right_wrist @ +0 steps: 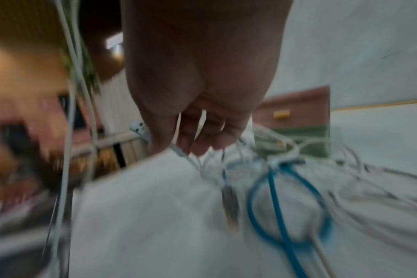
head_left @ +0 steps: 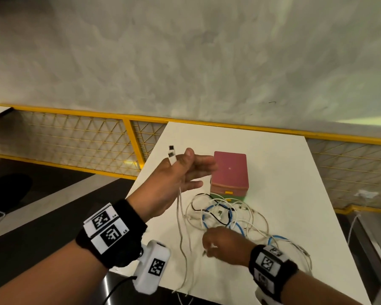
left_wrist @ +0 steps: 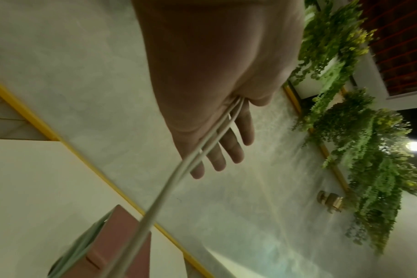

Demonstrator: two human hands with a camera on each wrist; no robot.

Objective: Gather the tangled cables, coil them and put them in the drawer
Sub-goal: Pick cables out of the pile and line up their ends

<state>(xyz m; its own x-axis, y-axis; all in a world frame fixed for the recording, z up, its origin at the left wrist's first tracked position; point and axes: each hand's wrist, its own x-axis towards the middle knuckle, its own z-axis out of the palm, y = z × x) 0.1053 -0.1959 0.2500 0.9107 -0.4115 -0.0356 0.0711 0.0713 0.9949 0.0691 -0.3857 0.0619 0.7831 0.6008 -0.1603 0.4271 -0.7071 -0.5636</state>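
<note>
Left hand [head_left: 180, 172], raised, pinches two white cable ends [head_left: 172, 155]; right hand [head_left: 220, 243] pinches a connector at the tangled white, blue and black cables [head_left: 227, 214] before the closed pink-and-green drawer box [head_left: 230, 175]. Coiling seems barely begun.

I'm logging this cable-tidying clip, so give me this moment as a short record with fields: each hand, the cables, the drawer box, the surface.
left hand: raised above the table, thumb pinching two white cable ends, strands hanging down
right hand: low over the tangle, fingers curled, pinching a white cable
cable tangle: white, blue and black loops, uncoiled, lying in front of the box
drawer box: pink over green, yellow handles, drawers look closed
table: white
progress: nothing coiled or stowed yet
</note>
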